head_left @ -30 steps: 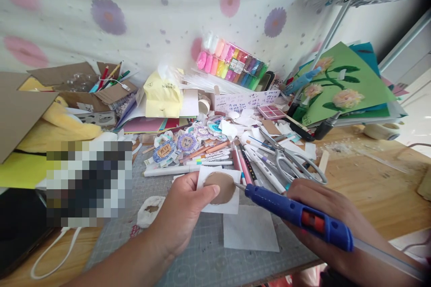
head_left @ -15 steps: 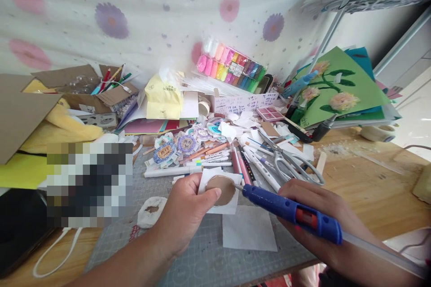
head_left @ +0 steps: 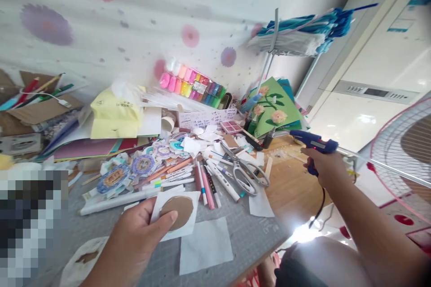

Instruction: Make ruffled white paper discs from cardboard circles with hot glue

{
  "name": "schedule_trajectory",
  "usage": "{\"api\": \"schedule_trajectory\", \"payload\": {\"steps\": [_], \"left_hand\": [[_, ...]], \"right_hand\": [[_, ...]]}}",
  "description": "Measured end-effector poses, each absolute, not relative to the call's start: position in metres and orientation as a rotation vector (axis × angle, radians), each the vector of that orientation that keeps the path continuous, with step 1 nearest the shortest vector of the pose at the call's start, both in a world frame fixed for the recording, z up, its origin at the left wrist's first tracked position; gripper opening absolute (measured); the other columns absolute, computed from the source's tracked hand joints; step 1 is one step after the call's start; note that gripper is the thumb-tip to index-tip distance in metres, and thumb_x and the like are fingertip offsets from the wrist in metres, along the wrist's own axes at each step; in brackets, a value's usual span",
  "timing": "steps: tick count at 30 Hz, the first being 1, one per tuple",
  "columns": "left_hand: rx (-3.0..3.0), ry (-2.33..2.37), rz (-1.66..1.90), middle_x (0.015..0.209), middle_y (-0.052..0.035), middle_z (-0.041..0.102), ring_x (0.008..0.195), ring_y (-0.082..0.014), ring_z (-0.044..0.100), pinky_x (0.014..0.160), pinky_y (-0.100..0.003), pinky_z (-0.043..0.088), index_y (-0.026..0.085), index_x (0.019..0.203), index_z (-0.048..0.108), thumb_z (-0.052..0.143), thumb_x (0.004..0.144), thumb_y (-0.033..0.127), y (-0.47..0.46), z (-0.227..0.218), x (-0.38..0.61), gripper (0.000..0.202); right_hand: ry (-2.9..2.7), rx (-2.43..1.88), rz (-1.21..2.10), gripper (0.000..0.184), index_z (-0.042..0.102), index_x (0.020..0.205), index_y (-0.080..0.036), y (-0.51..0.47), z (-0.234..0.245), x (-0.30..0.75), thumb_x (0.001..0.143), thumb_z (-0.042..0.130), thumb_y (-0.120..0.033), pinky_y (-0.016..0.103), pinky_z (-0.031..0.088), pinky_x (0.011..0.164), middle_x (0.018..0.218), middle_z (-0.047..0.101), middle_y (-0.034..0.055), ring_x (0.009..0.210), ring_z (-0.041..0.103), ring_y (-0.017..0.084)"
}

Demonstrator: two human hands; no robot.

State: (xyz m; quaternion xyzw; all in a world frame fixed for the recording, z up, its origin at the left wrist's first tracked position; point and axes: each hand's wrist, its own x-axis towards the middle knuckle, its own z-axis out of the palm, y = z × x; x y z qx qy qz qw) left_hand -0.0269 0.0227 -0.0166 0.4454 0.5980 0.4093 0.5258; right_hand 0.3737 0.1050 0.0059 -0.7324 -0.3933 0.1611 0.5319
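Note:
My left hand (head_left: 134, 233) pinches a white paper square (head_left: 193, 198) with a brown cardboard disc (head_left: 182, 210) lying on it. The thumb presses on the disc's face. Out to the right, my right hand (head_left: 326, 169) is wrapped round the handle of a blue glue gun (head_left: 311, 142). A clear glue stick (head_left: 357, 156) juts from the gun's back, and its nozzle points left, away from the disc. Below the held square, another white paper piece (head_left: 206, 246) lies flat on the grey cutting mat (head_left: 249, 244).
Scissors (head_left: 244, 178), markers (head_left: 222, 181) and blue-and-purple paper cutouts (head_left: 114, 178) crowd the mat. A white piece with a torn middle (head_left: 76, 264) lies lower left. Coloured clay packs (head_left: 198, 84) lean at the back. A fan (head_left: 409, 143) stands on the right.
My right hand has carried the glue gun away from the disc, out to the right. The view has swung right, bringing in the fan. My left hand still holds the paper and disc.

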Motion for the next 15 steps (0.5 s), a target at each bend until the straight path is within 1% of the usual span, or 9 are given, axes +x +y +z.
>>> {"api": "schedule_trajectory", "payload": {"steps": [2, 5, 7, 11, 13, 15], "left_hand": [[1.069, 1.445, 0.969, 0.087, -0.0022, 0.075, 0.082, -0.0268, 0.064, 0.076, -0.034, 0.049, 0.021, 0.095, 0.065, 0.066, 0.068, 0.047, 0.024, -0.019, -0.028, 0.039], [1.061, 1.441, 0.968, 0.084, -0.0017, 0.075, 0.084, -0.0279, 0.064, 0.079, -0.035, 0.049, 0.021, 0.096, 0.063, 0.068, 0.066, 0.047, 0.025, -0.020, -0.029, 0.039], [1.032, 1.423, 0.977, 0.084, -0.0015, 0.075, 0.085, -0.0280, 0.065, 0.079, -0.034, 0.049, 0.021, 0.097, 0.063, 0.069, 0.066, 0.046, 0.026, -0.020, -0.030, 0.040], [0.964, 1.402, 1.004, 0.091, -0.0018, 0.076, 0.088, -0.0275, 0.065, 0.080, -0.034, 0.049, 0.021, 0.098, 0.062, 0.070, 0.067, 0.044, 0.027, -0.021, -0.030, 0.040], [0.941, 1.398, 1.006, 0.092, -0.0013, 0.076, 0.088, -0.0276, 0.065, 0.081, -0.034, 0.049, 0.022, 0.098, 0.062, 0.070, 0.068, 0.044, 0.028, -0.023, -0.031, 0.039], [0.930, 1.380, 1.015, 0.091, -0.0008, 0.077, 0.089, -0.0280, 0.065, 0.081, -0.034, 0.049, 0.022, 0.098, 0.063, 0.070, 0.067, 0.044, 0.029, -0.025, -0.031, 0.038]], "right_hand": [[-0.882, -1.847, 0.364, 0.022, 0.051, 0.058, -0.021, 0.114, -0.005, 0.405, 0.065, 0.067, -0.034, 0.026, 0.038, 0.033, 0.035, 0.044, -0.0047, 0.033, 0.045, 0.013], [-0.928, -1.944, 0.398, 0.028, 0.052, 0.054, -0.020, 0.117, -0.019, 0.425, 0.066, 0.069, -0.039, 0.026, 0.034, 0.033, 0.034, 0.047, -0.0024, 0.031, 0.045, 0.014], [-1.007, -1.988, 0.415, 0.031, 0.053, 0.054, -0.020, 0.116, -0.024, 0.427, 0.068, 0.068, -0.043, 0.027, 0.034, 0.035, 0.036, 0.049, -0.0008, 0.033, 0.047, 0.014], [-1.159, -2.066, 0.405, 0.039, 0.054, 0.052, -0.019, 0.118, -0.027, 0.425, 0.075, 0.062, -0.049, 0.030, 0.038, 0.044, 0.041, 0.053, 0.0023, 0.040, 0.053, 0.016], [-1.184, -2.135, 0.390, 0.039, 0.055, 0.056, -0.017, 0.122, -0.030, 0.427, 0.080, 0.060, -0.049, 0.029, 0.039, 0.045, 0.044, 0.053, 0.0002, 0.042, 0.053, 0.014], [-1.197, -2.210, 0.375, 0.036, 0.059, 0.068, -0.015, 0.127, -0.035, 0.431, 0.085, 0.056, -0.046, 0.025, 0.042, 0.046, 0.053, 0.056, -0.0022, 0.045, 0.053, 0.011]]}}
